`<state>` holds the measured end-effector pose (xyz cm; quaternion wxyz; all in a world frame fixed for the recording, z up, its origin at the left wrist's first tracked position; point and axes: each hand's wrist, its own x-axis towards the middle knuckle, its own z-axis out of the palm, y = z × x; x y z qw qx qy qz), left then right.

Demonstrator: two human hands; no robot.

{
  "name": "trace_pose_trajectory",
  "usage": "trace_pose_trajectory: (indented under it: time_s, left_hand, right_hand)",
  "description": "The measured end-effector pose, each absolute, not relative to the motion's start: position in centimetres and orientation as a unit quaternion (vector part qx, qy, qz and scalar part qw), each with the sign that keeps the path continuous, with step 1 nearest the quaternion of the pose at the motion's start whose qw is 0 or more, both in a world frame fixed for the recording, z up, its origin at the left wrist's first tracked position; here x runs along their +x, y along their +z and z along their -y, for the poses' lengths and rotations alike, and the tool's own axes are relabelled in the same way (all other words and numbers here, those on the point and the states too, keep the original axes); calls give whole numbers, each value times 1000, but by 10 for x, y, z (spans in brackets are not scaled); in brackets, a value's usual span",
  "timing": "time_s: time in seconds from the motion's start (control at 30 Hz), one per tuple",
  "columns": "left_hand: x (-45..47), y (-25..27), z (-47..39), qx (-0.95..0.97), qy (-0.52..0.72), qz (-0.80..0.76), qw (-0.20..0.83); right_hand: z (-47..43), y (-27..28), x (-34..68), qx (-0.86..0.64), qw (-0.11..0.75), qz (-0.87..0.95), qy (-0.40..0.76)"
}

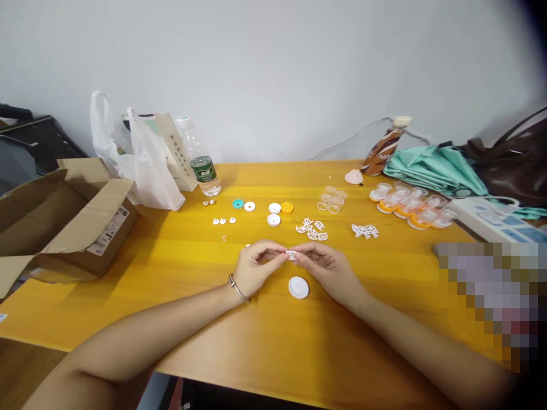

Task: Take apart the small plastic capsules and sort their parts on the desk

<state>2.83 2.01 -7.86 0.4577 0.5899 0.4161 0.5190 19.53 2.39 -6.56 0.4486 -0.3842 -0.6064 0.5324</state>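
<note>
My left hand (261, 263) and my right hand (327, 267) meet over the middle of the table. Between their fingertips they pinch a small white plastic part (292, 255), mostly covered by the fingers. Just below lies a round white disc (298, 287), flat on the wood and touched by neither hand. Beyond the hands are several white openwork plastic pieces (314, 230) and a second cluster of them (364, 230). White round caps (274, 220) sit farther back beside an orange one (287, 208) and a teal one (238, 204). Small white knobbed pieces (223, 221) stand to the left.
Clear plastic cups (332, 199) and orange-based assembled units (412, 206) stand back right, near a brown drink bottle (387, 145) and a teal cloth (436, 171). At left are an open cardboard box (72, 228), a white plastic bag (149, 165) and a water bottle (200, 165).
</note>
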Motion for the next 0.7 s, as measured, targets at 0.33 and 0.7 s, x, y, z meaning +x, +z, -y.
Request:
trace_pose_trajectory:
  time_s: [0.33,0.7]
  left_hand:
    - [35,-71,-16,531,497,-443,524]
    - [38,-73,-18,458,500,-422,602]
  right_hand:
    - [-19,-60,195,-343,452,603,561]
    - [-22,-68,195,-351,439,559,609]
